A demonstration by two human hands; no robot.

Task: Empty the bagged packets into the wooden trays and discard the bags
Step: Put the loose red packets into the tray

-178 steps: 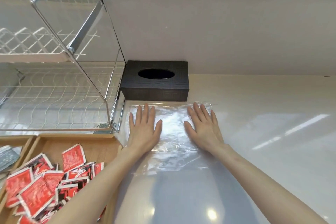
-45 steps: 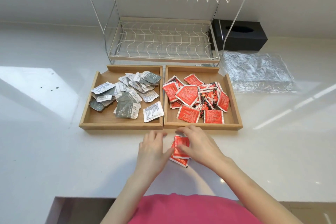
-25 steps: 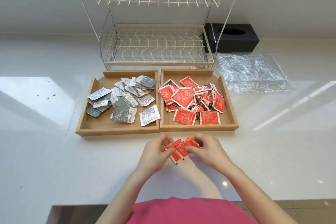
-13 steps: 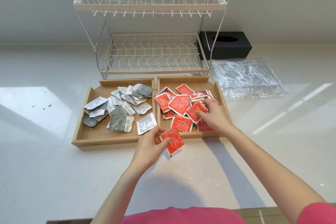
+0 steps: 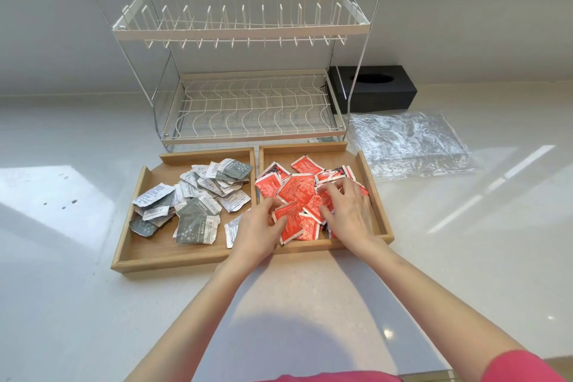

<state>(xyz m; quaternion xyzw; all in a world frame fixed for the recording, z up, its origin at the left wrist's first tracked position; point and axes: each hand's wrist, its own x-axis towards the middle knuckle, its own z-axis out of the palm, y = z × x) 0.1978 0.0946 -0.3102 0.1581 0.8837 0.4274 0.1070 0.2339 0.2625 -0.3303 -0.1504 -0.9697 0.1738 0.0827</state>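
One square red foil packet [image 5: 286, 220] is pinched by the fingers of the left hand [image 5: 259, 234] above the near rim of the right wooden tray [image 5: 370, 183], probably so that it can be laid with the other red packets [image 5: 294, 188]. The right hand [image 5: 348, 211] is spread flat on that pile, fingers straight, apparently to level it. Left of the fingers, grey and white packets [image 5: 198, 195] are kept in the left wooden tray [image 5: 133, 251]. Beyond the right fingers, the flattened clear plastic bags [image 5: 409, 143] are not yet discarded. Everything is placed on a glossy white counter [image 5: 465, 257], before a two-level wire dish rack [image 5: 248, 109] and a black tissue box [image 5: 375, 88] at the wall.
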